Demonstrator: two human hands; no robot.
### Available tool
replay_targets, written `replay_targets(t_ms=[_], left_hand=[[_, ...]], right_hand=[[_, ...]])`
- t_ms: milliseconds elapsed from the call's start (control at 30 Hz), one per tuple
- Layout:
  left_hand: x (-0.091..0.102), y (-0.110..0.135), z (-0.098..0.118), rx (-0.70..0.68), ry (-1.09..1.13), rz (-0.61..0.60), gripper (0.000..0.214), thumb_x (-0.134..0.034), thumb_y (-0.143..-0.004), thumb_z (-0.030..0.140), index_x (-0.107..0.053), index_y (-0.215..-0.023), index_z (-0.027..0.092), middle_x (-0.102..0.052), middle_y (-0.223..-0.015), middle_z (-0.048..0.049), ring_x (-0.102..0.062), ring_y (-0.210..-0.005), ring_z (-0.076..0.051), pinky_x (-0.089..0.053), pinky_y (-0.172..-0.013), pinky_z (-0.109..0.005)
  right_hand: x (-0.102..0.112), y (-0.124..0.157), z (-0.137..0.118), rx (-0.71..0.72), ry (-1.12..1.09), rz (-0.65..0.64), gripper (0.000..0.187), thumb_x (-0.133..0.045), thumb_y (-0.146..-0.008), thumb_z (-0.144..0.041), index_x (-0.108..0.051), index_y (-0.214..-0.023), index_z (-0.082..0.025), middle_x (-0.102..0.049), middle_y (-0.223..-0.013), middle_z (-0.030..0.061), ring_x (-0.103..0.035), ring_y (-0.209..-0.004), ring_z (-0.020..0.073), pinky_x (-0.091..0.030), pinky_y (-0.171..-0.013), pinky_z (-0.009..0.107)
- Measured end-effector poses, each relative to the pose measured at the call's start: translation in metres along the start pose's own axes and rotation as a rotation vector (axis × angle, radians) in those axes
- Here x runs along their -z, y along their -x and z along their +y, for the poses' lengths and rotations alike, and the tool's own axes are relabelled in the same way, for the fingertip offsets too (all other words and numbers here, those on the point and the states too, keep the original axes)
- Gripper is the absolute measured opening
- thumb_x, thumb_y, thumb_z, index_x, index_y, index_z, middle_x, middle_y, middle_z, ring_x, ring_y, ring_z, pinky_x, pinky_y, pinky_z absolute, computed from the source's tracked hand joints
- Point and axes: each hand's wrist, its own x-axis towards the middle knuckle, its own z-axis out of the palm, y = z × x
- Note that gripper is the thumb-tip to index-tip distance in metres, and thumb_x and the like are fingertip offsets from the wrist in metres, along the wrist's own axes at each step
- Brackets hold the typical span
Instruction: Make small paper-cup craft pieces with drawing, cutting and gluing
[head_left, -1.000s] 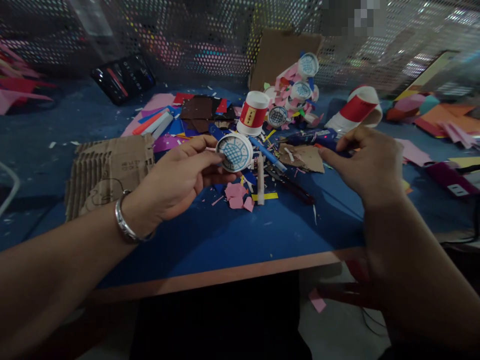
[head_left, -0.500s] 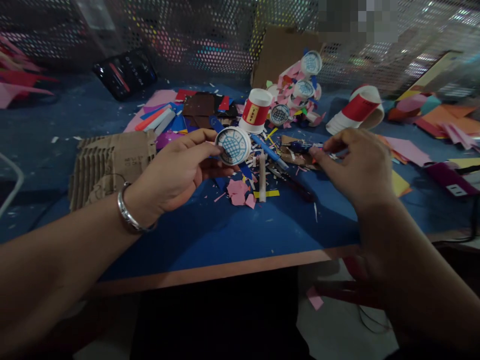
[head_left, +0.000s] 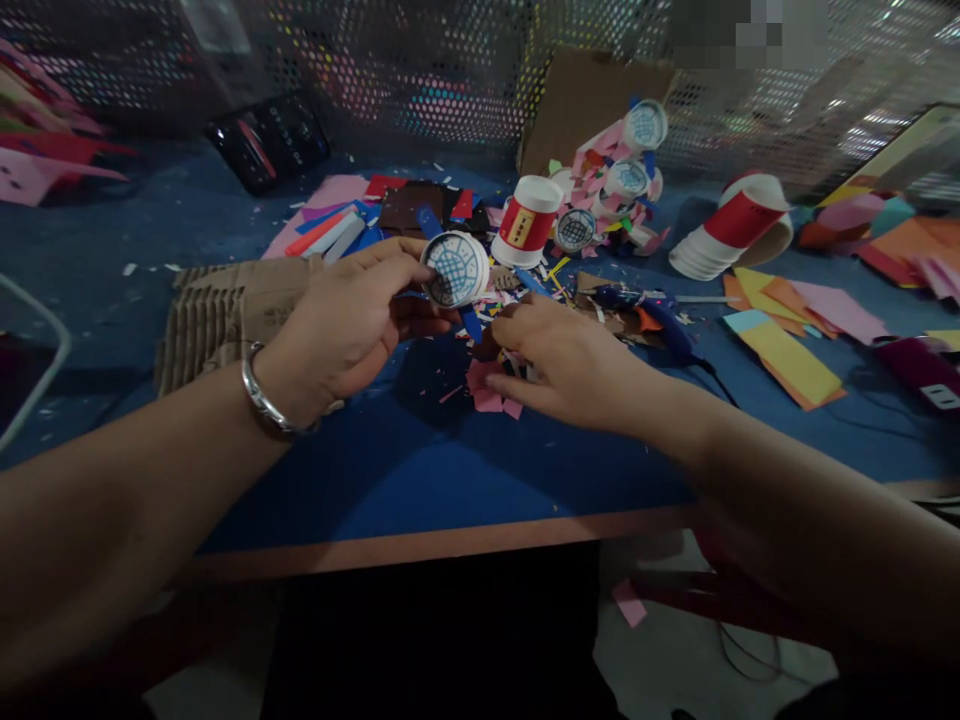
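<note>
Cup base (head_left: 454, 270), hands (head_left: 559, 350) now closer together

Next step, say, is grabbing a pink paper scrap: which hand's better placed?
Right, I'd say: the right hand is low, right by the pink paper scraps, though its grip is partly hidden. The left hand is occupied, holding the blue-patterned white piece.

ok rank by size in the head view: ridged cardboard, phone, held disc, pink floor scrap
Largest to smallest, as they look:
1. Ridged cardboard, even with the left hand hiding part
2. Phone
3. Held disc
4. Pink floor scrap; it lies farther off, so its true size is unsure
</note>
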Motion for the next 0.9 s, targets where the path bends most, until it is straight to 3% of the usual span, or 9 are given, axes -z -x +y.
replay_targets(t_ms=[200,300,433,567,767,900], left_hand=[[-0.002,0.001,0.003,0.039,0.01,0.003,0.012,-0.062,-0.09,0.007,-0.066,-0.088,0.018,-0.068,-0.076,0.0011,-0.066,-0.063,-0.012,-0.055,-0.062,-0.025],[-0.004,0.002,0.005,0.052,0.015,0.014,0.014,-0.062,-0.09,0.005,-0.066,-0.087,0.017,-0.069,-0.075,0.0016,-0.067,-0.061,-0.012,-0.055,-0.059,-0.025],[-0.003,0.001,0.006,0.069,0.018,0.027,0.014,-0.062,-0.089,0.003,-0.066,-0.088,0.017,-0.068,-0.076,0.0018,-0.067,-0.062,-0.011,-0.056,-0.058,-0.024],[-0.002,-0.001,0.003,0.071,-0.021,0.023,0.014,-0.059,-0.088,0.006,-0.068,-0.088,0.017,-0.068,-0.079,0.0005,-0.066,-0.065,-0.012,-0.055,-0.057,-0.022],[-0.001,-0.003,-0.004,0.087,-0.131,-0.011,0.012,-0.058,-0.085,0.01,-0.067,-0.084,0.019,-0.066,-0.078,-0.0013,-0.065,-0.068,-0.014,-0.048,-0.051,-0.02],[-0.004,0.0,-0.006,0.065,-0.158,-0.052,0.011,-0.06,-0.087,0.012,-0.067,-0.082,0.02,-0.067,-0.081,-0.0022,-0.064,-0.071,-0.014,-0.048,-0.057,-0.02]], right_hand=[[-0.001,-0.004,0.004,-0.005,-0.056,-0.089,0.012,-0.062,-0.101,-0.023,-0.072,-0.101,-0.016,-0.071,-0.1,0.0124,-0.06,-0.101,0.0291,-0.043,-0.09,0.04],[-0.004,-0.004,0.006,-0.023,-0.117,-0.072,0.008,-0.064,-0.098,-0.022,-0.07,-0.099,-0.016,-0.07,-0.1,0.0116,-0.06,-0.101,0.029,-0.042,-0.09,0.041],[-0.007,-0.002,0.008,-0.03,-0.224,0.004,0.004,-0.065,-0.096,-0.021,-0.067,-0.094,-0.018,-0.069,-0.097,0.0093,-0.059,-0.097,0.0258,-0.044,-0.087,0.039],[-0.006,0.001,0.011,-0.056,-0.477,0.098,0.01,-0.069,-0.099,-0.025,-0.067,-0.092,-0.019,-0.07,-0.089,0.0044,-0.062,-0.084,0.0194,-0.046,-0.077,0.035],[0.002,0.004,0.012,-0.151,-0.805,0.278,0.023,-0.085,-0.095,-0.037,-0.072,-0.09,-0.019,-0.072,-0.082,0.0004,-0.061,-0.072,0.014,-0.048,-0.066,0.03],[0.009,0.004,0.005,-0.193,-0.93,0.306,0.037,-0.091,-0.091,-0.052,-0.073,-0.088,-0.021,-0.071,-0.084,0.0015,-0.064,-0.074,0.0156,-0.055,-0.068,0.032]])
